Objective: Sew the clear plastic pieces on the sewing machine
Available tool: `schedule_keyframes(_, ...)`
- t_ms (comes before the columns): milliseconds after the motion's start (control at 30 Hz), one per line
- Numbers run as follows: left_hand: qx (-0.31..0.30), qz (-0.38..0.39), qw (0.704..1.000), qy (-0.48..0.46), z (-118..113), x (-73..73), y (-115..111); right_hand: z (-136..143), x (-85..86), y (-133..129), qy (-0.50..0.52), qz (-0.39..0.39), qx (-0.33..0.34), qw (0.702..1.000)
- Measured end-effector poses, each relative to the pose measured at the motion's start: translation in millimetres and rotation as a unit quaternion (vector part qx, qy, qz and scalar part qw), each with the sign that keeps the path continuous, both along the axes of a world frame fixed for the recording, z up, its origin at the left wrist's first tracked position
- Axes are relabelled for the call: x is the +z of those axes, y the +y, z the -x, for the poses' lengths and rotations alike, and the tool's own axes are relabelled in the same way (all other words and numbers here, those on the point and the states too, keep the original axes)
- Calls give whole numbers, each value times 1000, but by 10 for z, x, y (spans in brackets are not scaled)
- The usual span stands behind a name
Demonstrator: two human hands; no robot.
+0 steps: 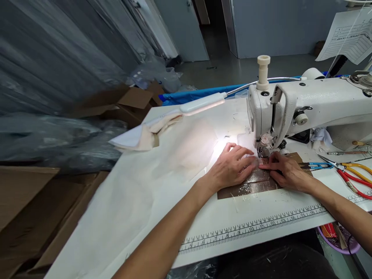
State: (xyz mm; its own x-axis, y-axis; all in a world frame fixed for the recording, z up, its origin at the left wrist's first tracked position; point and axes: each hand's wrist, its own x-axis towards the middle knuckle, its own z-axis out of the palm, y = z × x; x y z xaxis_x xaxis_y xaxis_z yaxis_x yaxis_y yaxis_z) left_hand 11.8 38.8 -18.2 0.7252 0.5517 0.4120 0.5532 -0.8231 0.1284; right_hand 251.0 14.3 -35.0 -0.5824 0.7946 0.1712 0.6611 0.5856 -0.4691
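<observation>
- At the far left, an open cardboard box (29, 221) is standing beside the worktable (174, 190), and a cream cloth (148, 137) is lying by the table's far edge, well apart from our hands.
- Above the table, a slim lamp (203, 104) is shining toward the needle area; we are doing well to keep our fingers from shading that spot.
- Our left hand (232, 166) is resting palm down, fingers bent, their tips on a small white piece (259, 160); we are not able to tell whether they are pinching it or only pressing. Light, flat pressure is probably serving best.
- That white piece is sitting between our two hands, over a shiny brown sheet (250, 190), just in front of the presser foot of the sewing machine (319, 97). Its edges are blurring, so we are judging its alignment with care.
- Our right hand (287, 172) is curling in from the other side, its fingertips meeting the piece; its grip is hiding from us. With the needle so near, we are wanting both sets of fingertips clear of its path.
- Farther right, blue snips (318, 166) and scissors (356, 172) are lying near that hand, so we are minding the blades.
</observation>
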Motion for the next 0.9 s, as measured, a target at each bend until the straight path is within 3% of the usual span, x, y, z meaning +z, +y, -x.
schedule_keyframes(133,-101,83,990,-43,17,-8,-5,11,25,-5,-2,10,-3,1000)
schedule_keyframes(467,-89,63,986,-124,-22,-55,28,11,43,-13,23,19,-3,1000)
schedule_keyframes(633,-120,41,987,-102,-63,-57,5,15,42,-13,27,21,-1,999)
schedule_keyframes(800,-137,-31,989,-52,-76,-53,-9,23,57,-17,16,24,-3,1000)
schedule_keyframes(900,-147,-18,987,-61,-67,-32,-18,24,73,-22,12,30,-8,999)
